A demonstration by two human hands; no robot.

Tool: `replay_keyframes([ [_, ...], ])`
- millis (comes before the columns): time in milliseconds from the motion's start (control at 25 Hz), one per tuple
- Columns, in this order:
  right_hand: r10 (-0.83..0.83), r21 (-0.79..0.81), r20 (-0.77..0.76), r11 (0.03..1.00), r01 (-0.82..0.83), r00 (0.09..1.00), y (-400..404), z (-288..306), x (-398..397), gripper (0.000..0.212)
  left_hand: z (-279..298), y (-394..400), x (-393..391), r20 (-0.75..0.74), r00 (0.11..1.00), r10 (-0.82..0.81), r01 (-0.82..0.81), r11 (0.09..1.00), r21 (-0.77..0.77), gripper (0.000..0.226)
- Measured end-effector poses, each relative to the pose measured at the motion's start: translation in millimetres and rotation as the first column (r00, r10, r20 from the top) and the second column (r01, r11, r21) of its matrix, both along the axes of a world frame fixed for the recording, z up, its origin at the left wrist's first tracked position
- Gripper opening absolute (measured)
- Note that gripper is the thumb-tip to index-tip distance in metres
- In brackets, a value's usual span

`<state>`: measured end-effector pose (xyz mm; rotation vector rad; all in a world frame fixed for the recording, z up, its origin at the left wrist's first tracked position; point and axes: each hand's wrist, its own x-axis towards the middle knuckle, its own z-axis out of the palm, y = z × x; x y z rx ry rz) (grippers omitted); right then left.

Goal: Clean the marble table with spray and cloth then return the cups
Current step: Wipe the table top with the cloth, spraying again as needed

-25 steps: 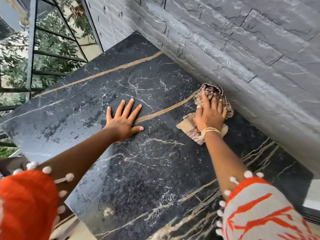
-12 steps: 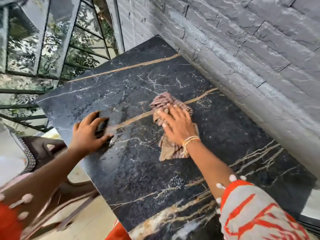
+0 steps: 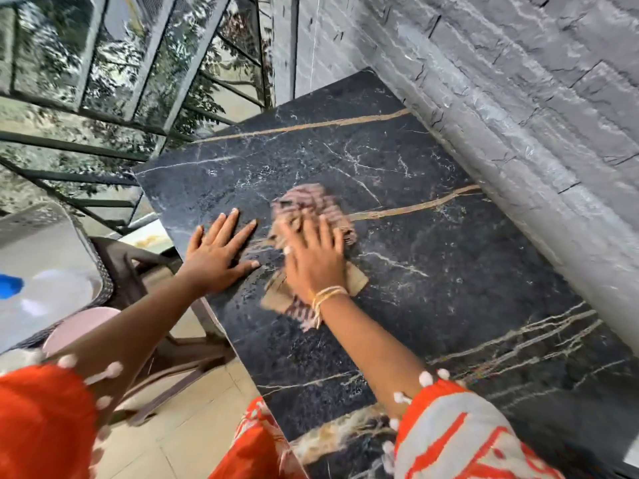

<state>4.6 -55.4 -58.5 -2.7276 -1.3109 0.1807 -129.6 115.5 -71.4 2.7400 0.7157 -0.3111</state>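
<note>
The black marble table (image 3: 432,305) with gold and white veins runs along a grey stone wall. A crumpled brown checked cloth (image 3: 307,205) lies near the table's middle left. My right hand (image 3: 316,259) presses flat on the cloth, fingers spread and straight. Just left of it, my left hand (image 3: 221,254) rests flat on the marble near the table's left edge, fingers straight. No spray bottle is in view.
The grey stone wall (image 3: 518,115) borders the table's right side. A brown chair (image 3: 145,271) stands at the left below the table edge. A second surface (image 3: 45,271) at far left holds a pink cup (image 3: 79,326) and a blurred blue object (image 3: 8,285). Metal window grilles (image 3: 121,81) stand behind.
My right hand has slid the cloth leftward from beside the wall to the table's middle. My left hand, curled at the table edge half a second ago, now lies flat beside the cloth.
</note>
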Motion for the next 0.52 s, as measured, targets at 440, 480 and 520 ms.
replay_keyframes([
  [440, -0.375, -0.057, 0.060, 0.924, 0.379, 0.925, -79, -3, 133, 0.054, -2, 0, -5, 0.043, 0.998, -0.041, 0.039, 0.998, 0.052, 0.077],
  [480, -0.471, -0.058, 0.044, 0.879, 0.473, 0.881, -81, -4, 132, 0.053, -3, 0, -5, 0.039, 0.998, -0.044, 0.042, 0.997, 0.062, 0.076],
  [520, -0.528, -0.053, 0.033, 0.847, 0.529, 0.849, -75, -5, 124, 0.054, -3, -1, -4, 0.032, 0.998, -0.046, 0.044, 0.997, 0.062, 0.076],
])
